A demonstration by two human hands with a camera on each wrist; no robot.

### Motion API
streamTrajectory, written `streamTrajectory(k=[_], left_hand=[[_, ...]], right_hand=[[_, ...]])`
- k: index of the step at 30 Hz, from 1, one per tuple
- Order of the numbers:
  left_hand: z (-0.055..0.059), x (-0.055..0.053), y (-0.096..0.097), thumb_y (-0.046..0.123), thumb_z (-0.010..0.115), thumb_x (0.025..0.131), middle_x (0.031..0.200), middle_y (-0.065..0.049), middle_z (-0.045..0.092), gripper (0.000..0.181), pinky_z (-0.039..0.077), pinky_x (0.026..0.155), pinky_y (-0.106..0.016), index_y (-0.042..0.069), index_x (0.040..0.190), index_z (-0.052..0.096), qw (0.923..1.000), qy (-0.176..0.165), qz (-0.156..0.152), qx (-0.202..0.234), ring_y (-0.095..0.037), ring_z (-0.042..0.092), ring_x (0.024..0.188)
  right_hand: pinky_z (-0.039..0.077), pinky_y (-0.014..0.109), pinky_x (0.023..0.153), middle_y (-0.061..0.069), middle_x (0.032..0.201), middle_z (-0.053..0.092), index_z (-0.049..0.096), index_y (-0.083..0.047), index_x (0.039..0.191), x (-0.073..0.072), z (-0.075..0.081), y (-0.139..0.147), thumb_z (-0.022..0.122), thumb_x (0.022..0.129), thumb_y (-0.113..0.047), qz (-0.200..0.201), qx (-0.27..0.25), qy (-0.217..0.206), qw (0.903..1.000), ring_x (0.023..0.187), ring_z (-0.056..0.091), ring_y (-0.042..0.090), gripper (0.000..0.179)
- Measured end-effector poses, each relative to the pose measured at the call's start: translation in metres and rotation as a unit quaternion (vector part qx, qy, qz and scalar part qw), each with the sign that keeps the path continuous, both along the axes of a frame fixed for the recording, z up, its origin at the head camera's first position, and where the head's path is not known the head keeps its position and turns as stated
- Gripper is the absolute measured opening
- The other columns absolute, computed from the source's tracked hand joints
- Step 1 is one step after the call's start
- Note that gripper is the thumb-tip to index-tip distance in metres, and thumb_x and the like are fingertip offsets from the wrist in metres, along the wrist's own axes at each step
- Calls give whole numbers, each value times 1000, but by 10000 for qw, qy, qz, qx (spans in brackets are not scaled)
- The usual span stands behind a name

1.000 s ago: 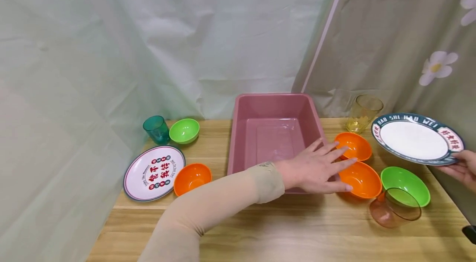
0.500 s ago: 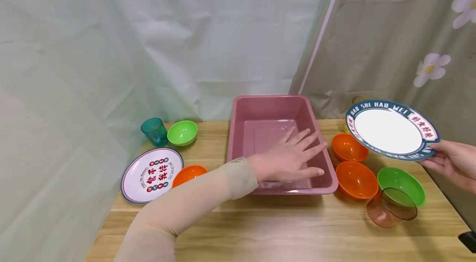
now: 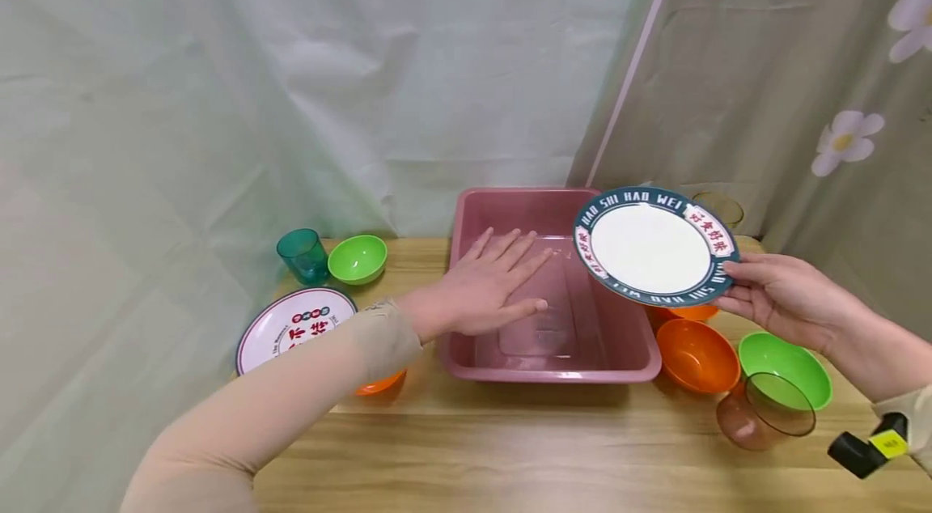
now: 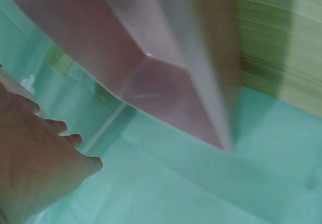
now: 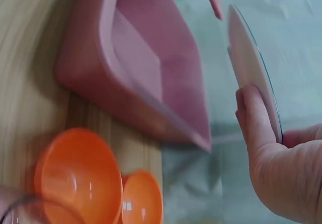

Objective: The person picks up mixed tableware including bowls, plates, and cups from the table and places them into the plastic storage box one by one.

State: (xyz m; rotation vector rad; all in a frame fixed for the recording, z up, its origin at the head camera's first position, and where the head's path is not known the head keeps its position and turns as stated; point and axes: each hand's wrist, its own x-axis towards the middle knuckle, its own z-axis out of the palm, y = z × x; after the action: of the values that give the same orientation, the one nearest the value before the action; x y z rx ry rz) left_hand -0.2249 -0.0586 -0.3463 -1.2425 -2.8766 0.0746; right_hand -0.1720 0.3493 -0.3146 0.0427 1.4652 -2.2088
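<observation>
My right hand [image 3: 782,298] grips the rim of a white plate [image 3: 650,248] with a dark green lettered border, thumb on top and fingers underneath. In the head view the plate overlaps the right wall of a pink plastic basin [image 3: 549,375]; the right wrist view shows it edge-on, above the basin's rim. My left hand [image 3: 484,282] holds nothing and hovers with spread, straight fingers over the basin's left part. That hand [image 4: 40,158] appears beside the basin wall [image 4: 166,88] in the left wrist view.
On the right are an orange bowl [image 3: 697,355], another mostly hidden, a green bowl [image 3: 786,367], a reddish clear cup [image 3: 760,416] and a yellowish glass [image 3: 721,209]. Leftward stand a teal cup [image 3: 302,256], a green bowl [image 3: 357,259], a plate [image 3: 269,331] and a partly hidden orange bowl [image 3: 379,385].
The plate has travelled left in my right hand, from the table's right end to the basin's right edge. My left hand has moved left, from the orange bowls to over the basin.
</observation>
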Motion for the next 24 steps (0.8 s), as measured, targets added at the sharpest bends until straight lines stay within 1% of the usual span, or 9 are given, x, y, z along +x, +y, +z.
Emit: streamTrajectory(k=[3,7,10,12,14,18,20,22,24], left_hand=[[0,-1,-22,72,20,102,172,-6,-1,80,-8,123,-52,26,166,7,9997,-63,162,179,-27,-5,157],[-1,1,-51,70,26,102,172,-6,2,80,-6,123,-54,24,166,11,9982,-240,417,371,-28,-4,157],[-2,4,-69,71,27,102,172,-6,3,81,-5,123,-55,24,166,11,9965,-374,639,387,-29,-2,157],[-2,6,-78,72,26,101,172,-5,3,82,-5,123,-54,25,166,9,9953,-443,784,355,-30,-1,157],[-3,8,-85,73,25,100,172,-5,3,83,-5,123,-55,25,166,9,9947,-427,876,331,-31,-1,157],[-5,9,-95,71,26,102,172,-6,7,82,-1,123,-57,22,166,12,9949,-274,893,368,-32,2,157],[-5,10,-98,70,28,102,172,-6,8,81,-1,123,-57,21,166,14,9948,-261,895,413,-31,2,157],[-5,10,-99,69,29,102,172,-6,7,81,-2,123,-57,21,166,14,9944,-298,917,428,-31,1,157],[-4,9,-100,69,30,102,172,-6,7,82,-2,123,-56,22,166,13,9929,-431,978,526,-31,1,157]], right_hand=[[56,40,91,17,110,72,50,0,128,-7,5,-28,42,111,-9,-4,340,-120,9994,101,73,29,21],[56,37,91,11,106,74,31,2,144,-14,9,-65,44,111,-12,-41,731,-279,9969,98,74,25,39],[56,35,92,10,104,74,23,4,152,-17,10,-88,42,111,-12,-53,816,-298,9962,96,74,22,48],[56,35,92,10,103,73,21,7,153,-19,9,-101,40,111,-10,-55,785,-282,9965,95,75,22,49],[56,36,91,9,102,73,21,9,153,-20,6,-112,38,111,-8,-44,755,-256,9968,94,75,22,48],[57,36,90,9,99,72,22,12,151,-24,0,-127,35,111,-6,-20,742,-200,9970,92,74,21,46],[58,36,89,9,98,72,22,13,151,-25,-4,-132,35,111,-6,-12,818,-176,9965,91,74,20,46],[58,36,89,8,98,72,21,13,152,-27,-6,-135,35,111,-6,16,902,-149,9958,91,74,19,47],[58,35,88,8,97,72,21,14,153,-27,-8,-137,35,111,-6,11,995,-155,9949,90,74,19,48]])
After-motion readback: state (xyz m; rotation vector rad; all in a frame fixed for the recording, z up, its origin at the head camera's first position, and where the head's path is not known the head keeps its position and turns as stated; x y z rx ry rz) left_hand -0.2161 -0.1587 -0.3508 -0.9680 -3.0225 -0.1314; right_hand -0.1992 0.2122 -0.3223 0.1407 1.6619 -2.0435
